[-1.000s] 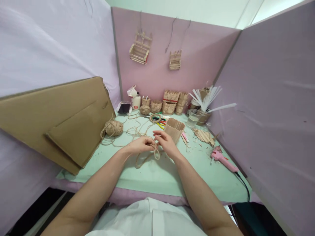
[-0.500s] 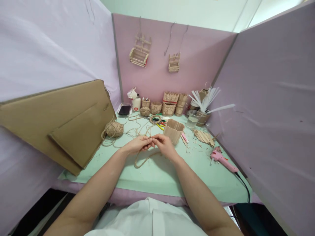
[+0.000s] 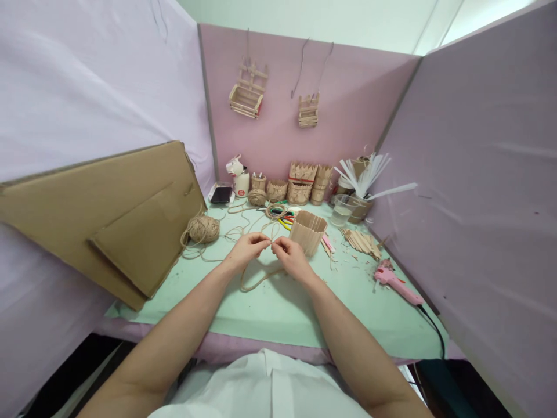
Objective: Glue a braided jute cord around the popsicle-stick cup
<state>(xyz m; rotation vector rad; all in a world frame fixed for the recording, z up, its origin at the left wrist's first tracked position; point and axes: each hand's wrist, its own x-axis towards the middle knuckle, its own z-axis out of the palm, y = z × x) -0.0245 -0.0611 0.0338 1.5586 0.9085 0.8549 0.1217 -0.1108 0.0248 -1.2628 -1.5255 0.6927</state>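
My left hand (image 3: 249,248) and my right hand (image 3: 289,253) pinch jute twine (image 3: 256,285) between their fingertips, almost meeting above the middle of the table. A loop of the twine, which looks braided or twisted, hangs below my hands onto the green cloth. Thinner strands run up and back from my fingers toward the far side. Just behind my right hand stands a wooden-stick basket (image 3: 308,231), open at the top. A ball of twine (image 3: 203,229) sits to the left of my left hand. The exact spot where the fingers grip is too small to make out.
A pink glue gun (image 3: 398,283) lies at right with its cord over the edge. Near it are loose wooden sticks (image 3: 362,242) and a clear plastic cup (image 3: 342,211). Cardboard sheets (image 3: 108,220) lean at left. Small stick baskets (image 3: 300,191) line the back.
My fingertips have drawn slightly apart, the left hand's fingers lifting and straightening. The hanging twine loop has shifted a little upward.
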